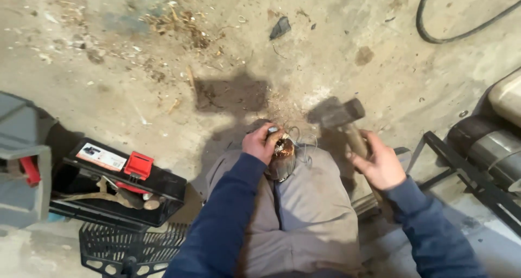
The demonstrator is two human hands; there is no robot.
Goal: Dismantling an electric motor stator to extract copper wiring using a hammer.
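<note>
My left hand point(259, 142) is closed around the top of a motor winding point(281, 157), a dark cylindrical piece with coppery wire showing at its upper end and loose wire strands curling off toward the right. It sits just below the centre of the frame, resting on my grey-trousered knees point(304, 202), with my fingers wrapped over its upper left side. My right hand point(380, 164), right of centre, is wrapped tight around the wooden handle of a hammer point(342, 115); the heavy dark head is raised just above and to the right of the winding, blurred, not touching it.

The concrete floor point(135, 93) fills the upper part of the frame, littered with chips and bits of straw-like debris. At lower left a black car battery point(122, 183) with a red cap sits beside a grey block point(21, 158), and a black plastic grid point(130, 248) lies just below it. A black cable point(434, 36) loops across the upper right corner. At the right edge lie a metal cylinder point(488, 148) and a dark metal frame point(467, 175).
</note>
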